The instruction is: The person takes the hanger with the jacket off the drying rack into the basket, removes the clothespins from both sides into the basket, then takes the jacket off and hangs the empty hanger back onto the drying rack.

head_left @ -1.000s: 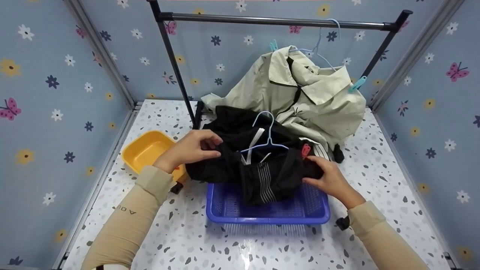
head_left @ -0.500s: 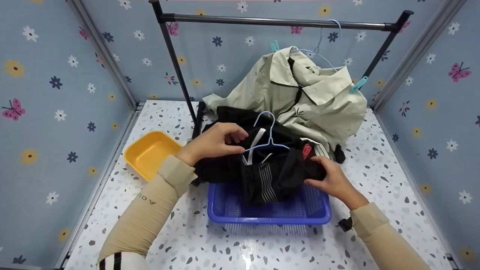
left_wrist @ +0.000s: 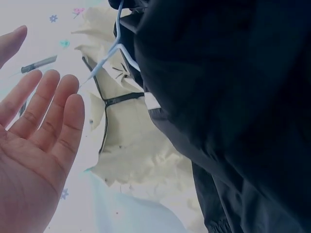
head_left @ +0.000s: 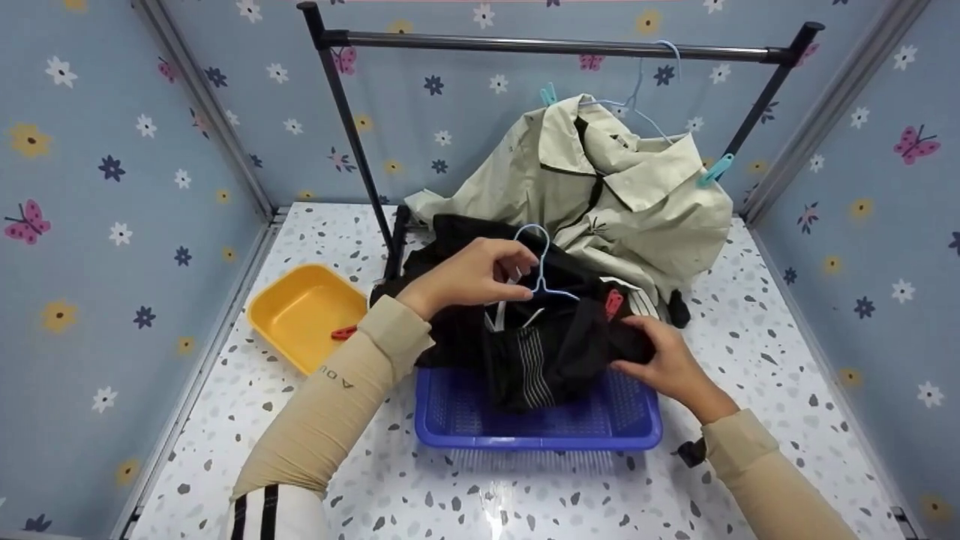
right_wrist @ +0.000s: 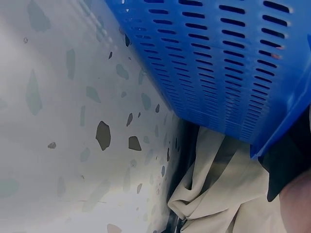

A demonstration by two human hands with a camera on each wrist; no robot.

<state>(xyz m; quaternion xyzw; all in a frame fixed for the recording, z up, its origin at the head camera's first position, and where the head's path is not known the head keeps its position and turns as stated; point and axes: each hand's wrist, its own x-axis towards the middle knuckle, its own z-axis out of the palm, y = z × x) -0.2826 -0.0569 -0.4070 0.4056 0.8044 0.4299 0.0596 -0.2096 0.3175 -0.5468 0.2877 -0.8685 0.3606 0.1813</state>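
Observation:
A black garment with thin white stripes is bunched over a blue plastic basket. A light-blue hanger sits in its neck opening, hook up. A red clothespin is on the garment at the hanger's right end. My right hand holds the black cloth just below that clothespin, thumb and fingers on either side. Beside the hanger's neck hovers my left hand, fingers loosely bent in the head view. In the left wrist view the left fingers are extended and the palm holds nothing.
A black rail rack stands behind. On it hangs a pale green jacket with turquoise clothespins. A yellow tray with a red clothespin stands at left, partly behind the left forearm. Patterned walls enclose the speckled table.
My left hand has moved right, from near the yellow tray across the black garment to the hanger's neck. My right hand has stayed nearly still on the cloth.

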